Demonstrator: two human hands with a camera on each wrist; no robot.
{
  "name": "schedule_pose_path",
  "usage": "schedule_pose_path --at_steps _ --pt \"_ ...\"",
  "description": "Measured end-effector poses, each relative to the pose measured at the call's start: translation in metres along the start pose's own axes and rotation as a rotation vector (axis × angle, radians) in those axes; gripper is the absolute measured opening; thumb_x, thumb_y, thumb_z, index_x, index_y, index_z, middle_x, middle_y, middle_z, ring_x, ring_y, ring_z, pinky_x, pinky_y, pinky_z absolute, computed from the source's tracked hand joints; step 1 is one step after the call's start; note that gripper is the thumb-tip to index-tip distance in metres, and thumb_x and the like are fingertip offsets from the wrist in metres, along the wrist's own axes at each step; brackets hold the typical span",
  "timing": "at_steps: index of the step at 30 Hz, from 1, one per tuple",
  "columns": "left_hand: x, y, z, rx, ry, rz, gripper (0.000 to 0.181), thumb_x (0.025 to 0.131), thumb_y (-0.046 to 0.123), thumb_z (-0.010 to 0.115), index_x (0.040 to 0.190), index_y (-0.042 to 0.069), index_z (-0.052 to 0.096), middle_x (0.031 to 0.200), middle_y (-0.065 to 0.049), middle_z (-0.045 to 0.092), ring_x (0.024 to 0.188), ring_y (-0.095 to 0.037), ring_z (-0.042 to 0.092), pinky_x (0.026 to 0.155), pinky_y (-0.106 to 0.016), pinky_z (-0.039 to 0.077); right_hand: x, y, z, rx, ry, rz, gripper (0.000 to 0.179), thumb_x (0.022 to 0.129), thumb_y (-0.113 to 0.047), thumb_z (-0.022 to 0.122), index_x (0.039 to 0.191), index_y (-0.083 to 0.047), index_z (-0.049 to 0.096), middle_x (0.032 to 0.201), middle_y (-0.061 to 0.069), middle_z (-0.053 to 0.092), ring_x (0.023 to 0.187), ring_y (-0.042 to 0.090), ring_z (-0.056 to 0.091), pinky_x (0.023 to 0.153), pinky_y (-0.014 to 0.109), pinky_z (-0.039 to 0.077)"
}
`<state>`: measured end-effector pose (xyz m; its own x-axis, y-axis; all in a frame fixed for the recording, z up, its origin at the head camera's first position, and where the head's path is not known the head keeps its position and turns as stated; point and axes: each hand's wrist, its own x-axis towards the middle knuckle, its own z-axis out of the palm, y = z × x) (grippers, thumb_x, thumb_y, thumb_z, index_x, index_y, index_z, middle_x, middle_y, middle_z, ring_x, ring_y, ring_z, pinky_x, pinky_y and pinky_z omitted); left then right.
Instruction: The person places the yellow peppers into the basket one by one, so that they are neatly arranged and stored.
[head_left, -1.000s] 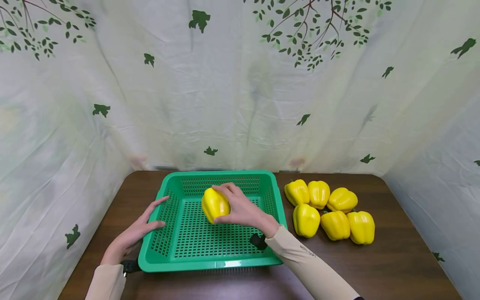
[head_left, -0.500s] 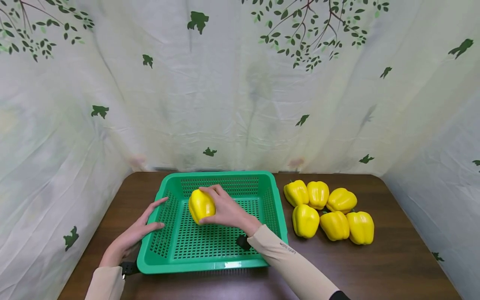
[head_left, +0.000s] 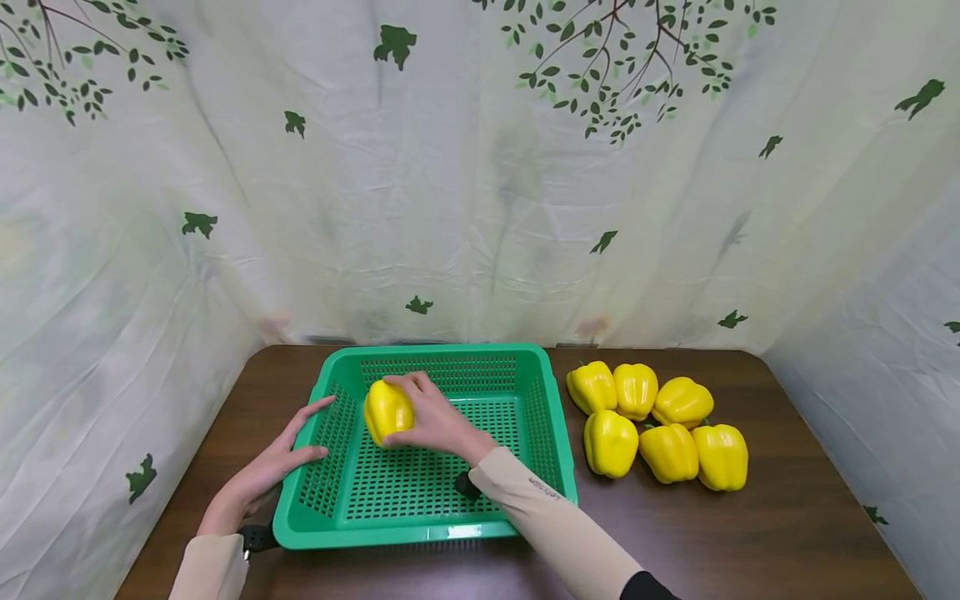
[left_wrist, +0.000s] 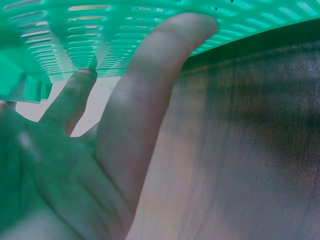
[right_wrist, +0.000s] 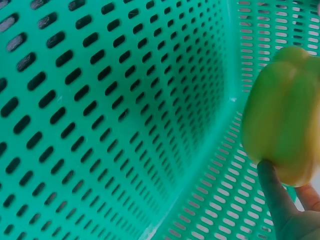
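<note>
Inside the green basket (head_left: pixel 423 540) on the brown table, my right hand (head_left: pixel 433 425) grips a yellow bell pepper (head_left: pixel 386 412) between thumb and fingers. It is over the left part of the basket floor. The right wrist view shows the same bell pepper (right_wrist: pixel 280 120) close to the slotted wall, with a fingertip pressed on its lower side. My left hand (head_left: pixel 273 467) lies along the basket's left side with thumb and fingers spread and straight. In the left wrist view, its thumb (left_wrist: pixel 145 95) reaches up against the slotted green wall.
Right of the basket, several yellow bell peppers stand in two rows on the table (head_left: pixel 795 533), among them a front-left pepper (head_left: pixel 611 444) close to the basket rim. A pale cloth (head_left: pixel 480 208) printed with leaves hangs behind the table and along both sides.
My right hand has carried the bell pepper leftward inside the basket, from near its middle toward the left wall. My left hand stays at the left side.
</note>
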<state>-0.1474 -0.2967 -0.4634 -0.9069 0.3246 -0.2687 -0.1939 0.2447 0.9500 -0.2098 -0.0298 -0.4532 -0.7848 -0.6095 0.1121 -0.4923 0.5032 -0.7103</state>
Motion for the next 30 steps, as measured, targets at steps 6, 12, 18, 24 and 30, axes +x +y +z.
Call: schedule_pose_path --at_steps 6,12,18,24,30 --pt "0.002 0.000 0.000 0.035 0.011 0.004 0.071 0.097 0.014 0.052 0.153 0.025 0.009 0.152 -0.023 0.003 0.115 -0.042 0.045 0.081 -0.047 0.051 0.009 -0.001 0.010 0.017 0.007 0.038 0.082 0.077 -0.034 0.080 0.145 -0.021 0.037 0.126 0.005 0.041 0.097 0.015 0.048 0.072 0.020 0.045" --pt "0.002 -0.001 -0.001 0.027 0.009 0.000 0.070 0.098 0.014 0.052 0.152 0.024 0.009 0.152 -0.024 0.002 0.114 -0.042 0.047 0.080 -0.048 0.052 0.019 -0.001 0.022 0.002 0.023 0.071 0.083 0.075 -0.037 0.081 0.144 -0.022 0.038 0.123 0.005 0.041 0.099 0.016 0.047 0.073 0.022 0.045" --pt "0.001 0.000 0.000 0.032 0.008 0.009 0.070 0.098 0.015 0.052 0.152 0.026 0.009 0.152 -0.023 0.002 0.115 -0.042 0.045 0.080 -0.047 0.051 0.026 -0.002 0.032 -0.076 0.058 0.118 0.085 0.074 -0.039 0.082 0.144 -0.024 0.038 0.125 0.005 0.042 0.101 0.017 0.046 0.071 0.023 0.045" --pt "0.001 -0.001 0.000 0.022 0.003 0.012 0.071 0.098 0.015 0.052 0.153 0.027 0.008 0.153 -0.022 0.001 0.115 -0.043 0.045 0.080 -0.047 0.051 0.028 -0.002 0.037 -0.139 0.051 0.140 0.086 0.072 -0.040 0.083 0.145 -0.025 0.038 0.129 0.005 0.040 0.102 0.018 0.045 0.070 0.024 0.046" --pt "0.000 -0.001 0.001 0.005 0.004 0.003 0.070 0.098 0.012 0.050 0.152 0.027 0.009 0.153 -0.022 -0.001 0.113 -0.043 0.047 0.080 -0.049 0.052 0.028 -0.003 0.038 -0.146 0.015 0.137 0.087 0.074 -0.039 0.081 0.147 -0.024 0.035 0.133 0.006 0.039 0.108 0.019 0.044 0.077 0.028 0.048"
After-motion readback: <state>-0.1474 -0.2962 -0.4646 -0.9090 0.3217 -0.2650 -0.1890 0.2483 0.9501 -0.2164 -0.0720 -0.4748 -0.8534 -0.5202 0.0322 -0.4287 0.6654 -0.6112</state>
